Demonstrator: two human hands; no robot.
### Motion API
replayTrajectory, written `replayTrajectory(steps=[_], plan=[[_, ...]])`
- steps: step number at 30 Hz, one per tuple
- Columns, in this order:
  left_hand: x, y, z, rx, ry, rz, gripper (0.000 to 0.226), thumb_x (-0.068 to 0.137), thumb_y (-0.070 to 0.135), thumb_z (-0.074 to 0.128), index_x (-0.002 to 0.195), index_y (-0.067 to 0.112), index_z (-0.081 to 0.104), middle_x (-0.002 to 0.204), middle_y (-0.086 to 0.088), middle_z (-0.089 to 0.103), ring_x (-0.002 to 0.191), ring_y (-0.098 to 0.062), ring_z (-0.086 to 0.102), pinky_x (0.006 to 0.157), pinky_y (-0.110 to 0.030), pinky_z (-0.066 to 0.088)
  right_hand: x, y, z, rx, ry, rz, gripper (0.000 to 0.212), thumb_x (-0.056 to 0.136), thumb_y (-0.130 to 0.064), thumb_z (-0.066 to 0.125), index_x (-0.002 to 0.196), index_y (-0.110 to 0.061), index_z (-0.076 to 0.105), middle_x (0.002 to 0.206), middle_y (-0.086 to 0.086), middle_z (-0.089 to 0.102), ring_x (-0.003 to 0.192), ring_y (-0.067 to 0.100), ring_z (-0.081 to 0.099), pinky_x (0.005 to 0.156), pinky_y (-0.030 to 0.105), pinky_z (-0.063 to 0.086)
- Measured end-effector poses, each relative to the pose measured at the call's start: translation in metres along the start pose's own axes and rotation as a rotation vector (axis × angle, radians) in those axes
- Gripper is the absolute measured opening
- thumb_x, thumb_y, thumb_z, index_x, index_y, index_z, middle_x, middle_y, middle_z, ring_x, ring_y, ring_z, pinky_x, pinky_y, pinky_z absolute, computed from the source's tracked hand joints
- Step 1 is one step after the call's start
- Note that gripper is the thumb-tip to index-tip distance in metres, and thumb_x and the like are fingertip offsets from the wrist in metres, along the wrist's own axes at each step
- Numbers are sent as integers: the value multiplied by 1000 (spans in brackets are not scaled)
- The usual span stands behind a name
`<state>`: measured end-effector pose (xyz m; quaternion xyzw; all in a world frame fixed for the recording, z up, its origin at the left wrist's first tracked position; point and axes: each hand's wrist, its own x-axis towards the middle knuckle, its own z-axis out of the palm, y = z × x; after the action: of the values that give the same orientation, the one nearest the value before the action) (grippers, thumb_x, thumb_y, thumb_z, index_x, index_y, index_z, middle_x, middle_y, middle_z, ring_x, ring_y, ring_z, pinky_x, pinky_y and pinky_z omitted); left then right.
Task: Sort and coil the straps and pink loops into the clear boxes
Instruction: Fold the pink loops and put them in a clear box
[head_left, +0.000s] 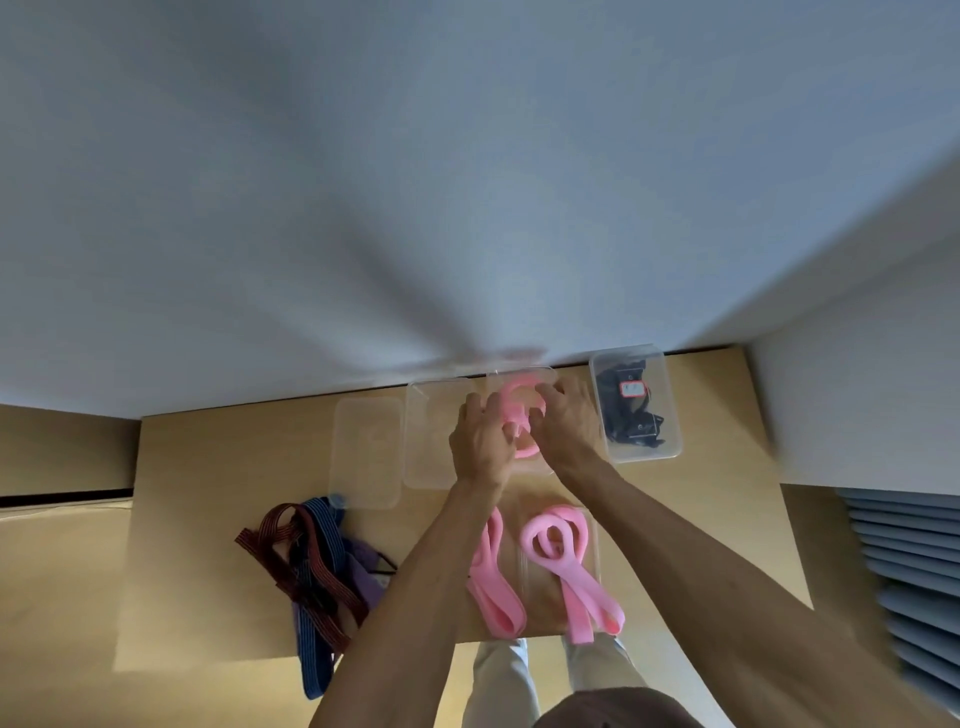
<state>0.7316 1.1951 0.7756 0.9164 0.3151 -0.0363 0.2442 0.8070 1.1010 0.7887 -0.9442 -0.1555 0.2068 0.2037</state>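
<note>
We press a coiled pink loop (519, 415) into a clear box (522, 371), left hand (480, 447) and right hand (566, 426) gripping it; released early, it could spring open.

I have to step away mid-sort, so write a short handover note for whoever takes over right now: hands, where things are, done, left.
Hands: left hand and right hand both grip a coiled pink loop, working it into the middle clear box.
Done: the right box holds black straps.
Left: two pink loops, one near the table's front edge and another beside it; the red, blue and purple strap pile at left is unsorted; two clear boxes look empty.
</note>
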Motion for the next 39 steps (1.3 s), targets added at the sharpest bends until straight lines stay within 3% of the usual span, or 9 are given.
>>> replayTrajectory(steps=[4, 7, 12, 15, 20, 23, 28, 34, 39], plan=[[1, -10, -3, 59, 91, 266, 41, 64, -5, 76, 102, 9, 75, 101, -13, 67, 89, -34, 65, 62, -38, 57, -6, 6, 8, -78, 40, -316, 32, 78, 1, 67, 107, -9, 73, 118, 12, 67, 111, 34, 62, 88, 36, 46], [3, -16, 1, 177, 36, 347, 31, 54, -1, 84, 82, 9, 76, 102, -9, 72, 92, -34, 67, 74, -37, 56, -3, 13, 22, -365, -175, -301, 30, 94, -23, 55, 121, -21, 67, 143, 0, 52, 144, 25, 32, 116, 43, 21], [2, -23, 15, 394, -168, 338, 33, 80, 14, 70, 113, 16, 71, 131, 1, 60, 127, -29, 47, 104, -39, 38, -2, 20, 35, -492, -252, -295, 37, 95, -25, 54, 131, -20, 59, 152, -1, 42, 154, 24, 6, 119, 56, 4], [-4, -21, 13, 315, -139, 309, 30, 77, 7, 70, 107, 11, 73, 130, -4, 62, 124, -31, 51, 99, -40, 43, -4, 19, 37, -483, -229, -287, 39, 94, -23, 53, 133, -19, 58, 155, 1, 37, 153, 25, 5, 120, 53, 5], [-31, -14, -3, -30, 28, 244, 38, 63, -14, 71, 95, 5, 75, 95, -13, 69, 78, -33, 67, 58, -39, 58, -28, 14, 24, -117, -12, -221, 29, 85, -2, 60, 112, -4, 69, 125, 16, 63, 122, 37, 54, 99, 44, 42], [-55, -11, -6, -136, -39, 129, 35, 77, -10, 57, 102, 7, 74, 90, -12, 68, 74, -34, 65, 64, -42, 54, -56, 13, 18, 7, 56, -47, 32, 86, 3, 52, 112, -4, 69, 103, 16, 68, 89, 39, 64, 74, 42, 51], [-95, -10, 3, -173, -164, 75, 15, 79, -5, 54, 82, 2, 66, 79, -13, 66, 73, -35, 62, 65, -41, 48, -94, 25, 20, -29, -105, 190, 34, 89, -5, 49, 116, -17, 65, 100, 11, 72, 89, 32, 66, 71, 33, 49], [-116, -16, 33, 61, -424, 109, 26, 93, 13, 56, 118, 8, 61, 119, -12, 63, 106, -34, 62, 86, -41, 49, -129, 57, 35, 76, -296, 357, 34, 89, -21, 54, 119, -9, 61, 124, 14, 61, 113, 29, 58, 90, 31, 42], [-113, -13, 50, -69, -422, -71, 13, 89, 13, 58, 97, 8, 67, 99, -10, 71, 93, -33, 66, 76, -39, 52, -151, 73, 50, 145, -150, 369, 31, 90, -27, 54, 106, -5, 69, 105, 17, 68, 97, 34, 64, 77, 33, 45]])
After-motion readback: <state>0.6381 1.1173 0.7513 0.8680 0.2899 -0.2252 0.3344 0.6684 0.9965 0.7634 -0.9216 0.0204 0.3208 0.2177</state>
